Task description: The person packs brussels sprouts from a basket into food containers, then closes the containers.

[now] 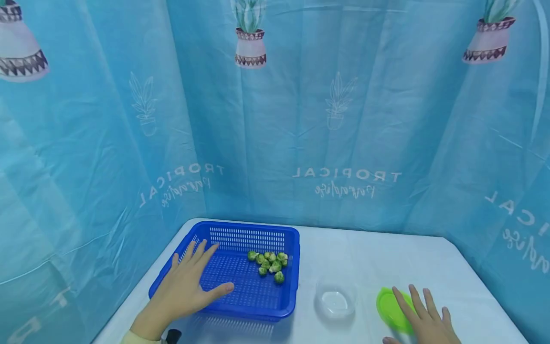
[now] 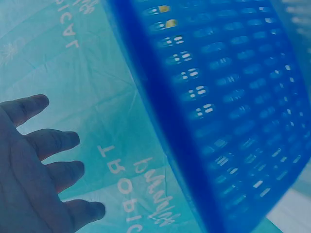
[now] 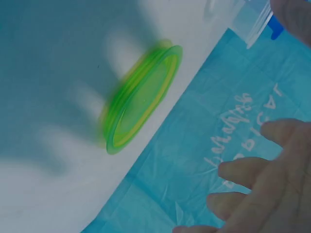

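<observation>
Green round Brussels sprouts (image 1: 276, 266): in blue rectangular plastic basket (image 1: 249, 313), far-left corner of white table (image 1: 365, 258) | clear plastic bowl (image 1: 336, 303), detached lime-green plastic lid (image 1: 389, 310): toward right edge | left hand (image 1: 182, 291), right hand (image 1: 431, 328): spread wide, holding nothing | stage: bowl uncovered, seemingly unstarted

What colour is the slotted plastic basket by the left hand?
Blue; the slotted plastic basket shows best in the head view.
</observation>
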Demonstrator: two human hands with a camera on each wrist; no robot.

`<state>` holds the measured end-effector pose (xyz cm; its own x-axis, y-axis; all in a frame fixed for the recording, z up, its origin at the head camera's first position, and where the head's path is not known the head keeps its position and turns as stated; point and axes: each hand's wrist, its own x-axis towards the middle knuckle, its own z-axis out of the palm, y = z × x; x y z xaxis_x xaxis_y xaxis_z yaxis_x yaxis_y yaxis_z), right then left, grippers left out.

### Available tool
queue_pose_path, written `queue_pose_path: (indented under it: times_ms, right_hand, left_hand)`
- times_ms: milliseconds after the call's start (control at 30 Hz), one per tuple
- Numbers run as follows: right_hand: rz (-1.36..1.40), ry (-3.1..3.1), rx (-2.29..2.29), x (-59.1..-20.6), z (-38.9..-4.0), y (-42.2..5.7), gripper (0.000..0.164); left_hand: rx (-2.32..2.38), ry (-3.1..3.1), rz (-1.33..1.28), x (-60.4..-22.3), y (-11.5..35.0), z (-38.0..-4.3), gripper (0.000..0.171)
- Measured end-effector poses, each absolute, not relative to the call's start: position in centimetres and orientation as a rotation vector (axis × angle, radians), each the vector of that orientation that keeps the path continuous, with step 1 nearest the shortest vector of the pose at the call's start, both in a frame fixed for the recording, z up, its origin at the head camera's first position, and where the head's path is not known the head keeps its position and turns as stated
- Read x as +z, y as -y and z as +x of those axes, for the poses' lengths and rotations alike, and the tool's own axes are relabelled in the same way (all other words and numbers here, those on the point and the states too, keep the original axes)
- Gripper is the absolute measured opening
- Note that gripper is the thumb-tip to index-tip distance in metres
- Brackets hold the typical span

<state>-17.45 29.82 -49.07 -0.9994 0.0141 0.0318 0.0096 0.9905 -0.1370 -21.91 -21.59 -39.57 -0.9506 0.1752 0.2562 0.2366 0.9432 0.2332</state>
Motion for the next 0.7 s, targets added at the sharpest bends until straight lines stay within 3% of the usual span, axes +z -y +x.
queue_pose_path:
  times_ms: [400, 700]
  right_hand:
    - [0.090, 2.895, 0.477, -47.2, -17.6, -27.0, 0.095]
    - [-0.165, 2.903, 0.943, -47.6, -18.6, -25.6, 0.087]
  left_hand:
    - [-0.683, 2.969, -0.313, -38.2, 20.5, -23.6, 0.089]
    - [-1.029, 2.877, -0.379, -38.3, 19.8, -25.0, 0.071]
